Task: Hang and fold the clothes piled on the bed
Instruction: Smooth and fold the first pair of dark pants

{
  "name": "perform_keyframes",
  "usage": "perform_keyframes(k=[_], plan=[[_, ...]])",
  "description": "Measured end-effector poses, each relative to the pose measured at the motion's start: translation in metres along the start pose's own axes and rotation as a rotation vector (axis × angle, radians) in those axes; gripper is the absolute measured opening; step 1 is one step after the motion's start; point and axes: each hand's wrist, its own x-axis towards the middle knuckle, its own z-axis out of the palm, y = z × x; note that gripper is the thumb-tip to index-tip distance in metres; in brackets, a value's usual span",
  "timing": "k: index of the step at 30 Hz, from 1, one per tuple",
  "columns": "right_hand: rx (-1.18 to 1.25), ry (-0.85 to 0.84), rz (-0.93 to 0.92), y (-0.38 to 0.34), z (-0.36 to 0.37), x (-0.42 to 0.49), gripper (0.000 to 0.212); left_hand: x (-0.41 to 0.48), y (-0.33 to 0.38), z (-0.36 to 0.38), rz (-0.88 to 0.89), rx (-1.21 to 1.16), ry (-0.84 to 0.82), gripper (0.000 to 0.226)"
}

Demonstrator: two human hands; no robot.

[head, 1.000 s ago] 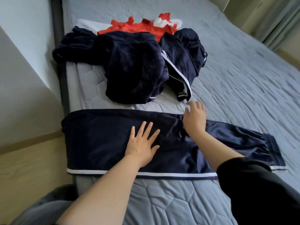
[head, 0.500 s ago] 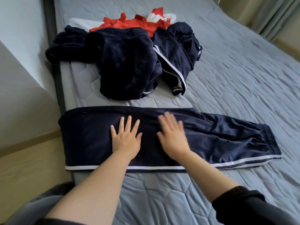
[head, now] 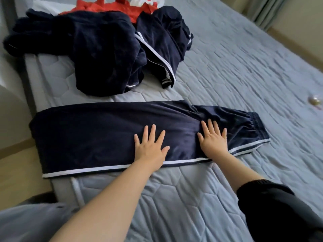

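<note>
With the left hand and right hand pressed flat, fingers spread, gripping nothing, the slick trousers could slide off the bed edge they seem to overhang.

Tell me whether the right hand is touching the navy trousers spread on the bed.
Touching. The head view shows the right hand lying flat on the navy trousers, fingers spread.

Grey quilted bed is lit softly, evenly; pale wall and wooden floor are seen at left, curtain at top right
</note>
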Motion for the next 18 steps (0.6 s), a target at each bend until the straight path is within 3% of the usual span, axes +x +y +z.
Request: perform_keyframes(k=[4,8,11,13,16,18], plan=[[0.154,0.014,0.361,0.063,-0.006,-0.014,0.061,-0.003,0.015,0.009,0.031,0.060,0.014,0.063],[0.365,0.329,0.645,0.084,-0.013,-0.025,0.077,-0.004,0.000,0.006,0.058,0.112,0.024,0.062],[0.755,0.414,1.001,0.085,-0.015,-0.023,0.092,-0.002,-0.012,0.001,0.067,0.151,0.027,0.061],[1.077,0.392,1.167,0.083,-0.015,-0.017,0.087,-0.001,-0.020,-0.003,0.070,0.174,0.031,0.061],[1.525,0.387,1.223,0.084,-0.026,-0.011,0.062,0.001,-0.027,-0.004,0.087,0.181,0.031,0.061],[1.687,0.402,1.235,0.083,-0.032,-0.008,0.055,0.001,-0.029,-0.005,0.101,0.160,0.030,0.061]])
